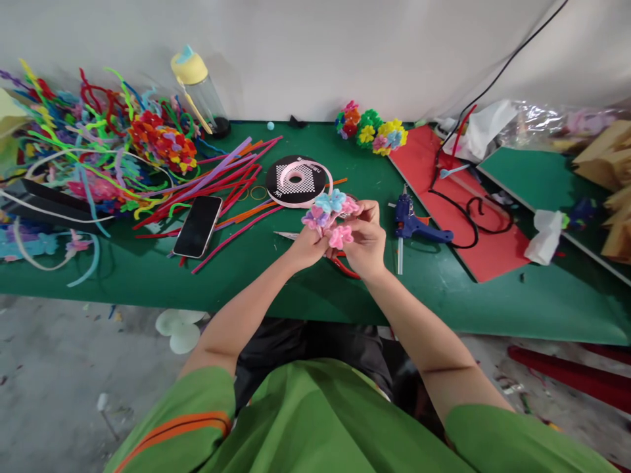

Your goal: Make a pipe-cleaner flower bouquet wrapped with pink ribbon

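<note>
Both of my hands meet above the green table, around a small bunch of pipe-cleaner flowers [331,200] in blue, purple and pink. My left hand [310,248] is closed on the bunch from below left. With bent fingers, my right hand [367,240] grips its right side near the pink blooms; the exact fingertip contact is partly hidden. Just behind the flowers lies a black-faced ribbon spool [296,180] with pale pink ribbon coming off it. Scissors with red handles [345,268] lie under my hands, mostly covered.
A blue glue gun [414,223] lies right of my hands, near a red board [463,217]. To the left are a phone [198,226], loose pipe cleaners [236,177] and a bottle [200,92]. Finished flower balls [369,128] sit by the wall.
</note>
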Demonstrator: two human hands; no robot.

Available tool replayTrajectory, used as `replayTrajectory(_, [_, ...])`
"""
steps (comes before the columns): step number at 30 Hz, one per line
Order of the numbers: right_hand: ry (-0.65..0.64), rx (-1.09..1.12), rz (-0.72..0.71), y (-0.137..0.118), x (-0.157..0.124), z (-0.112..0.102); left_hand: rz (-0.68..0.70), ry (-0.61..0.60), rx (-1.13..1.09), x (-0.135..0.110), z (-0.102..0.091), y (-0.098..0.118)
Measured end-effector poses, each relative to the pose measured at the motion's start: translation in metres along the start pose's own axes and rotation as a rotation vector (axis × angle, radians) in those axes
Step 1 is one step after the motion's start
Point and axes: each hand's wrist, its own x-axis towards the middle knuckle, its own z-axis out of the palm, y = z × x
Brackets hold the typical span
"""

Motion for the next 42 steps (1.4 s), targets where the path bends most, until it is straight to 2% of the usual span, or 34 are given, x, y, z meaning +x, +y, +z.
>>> replayTrajectory(3, [0.011, -0.131, -0.091, 0.004, -0.003, -0.001, -0.045, -0.007, -0.085, 0.0, 0.001, 0.0])
replayTrajectory(5, [0.035, -0.16, -0.157, 0.006, -0.005, -0.001, -0.053, -0.008, -0.098, 0.001, 0.001, 0.001])
replayTrajectory(7, [0.053, -0.161, -0.165, 0.006, -0.006, 0.0, -0.036, -0.005, -0.067, 0.001, 0.002, 0.003])
replayTrajectory(12, [0.002, -0.054, -0.077, 0.001, -0.001, 0.0, 0.009, -0.034, -0.01, 0.0, 0.0, 0.003])
replayTrajectory(18, [0.047, 0.059, -0.016, 0.0, 0.005, -0.002, 0.025, -0.046, 0.029, -0.001, -0.006, -0.006])
replayTrajectory(24, [0.016, 0.257, 0.204, 0.007, 0.004, 0.004, 0.006, -0.131, 0.102, -0.001, -0.008, -0.002])
replayTrajectory(30, [-0.008, 0.317, 0.334, -0.005, 0.002, 0.008, 0.028, -0.151, 0.265, -0.003, -0.011, 0.007])
replayTrajectory(36, [-0.054, 0.488, 0.46, -0.007, -0.004, 0.008, 0.052, -0.192, 0.061, -0.003, -0.008, -0.003])
replayTrajectory(42, [0.003, 0.587, 0.463, -0.006, -0.005, 0.011, 0.065, -0.207, -0.143, 0.0, 0.0, 0.0])
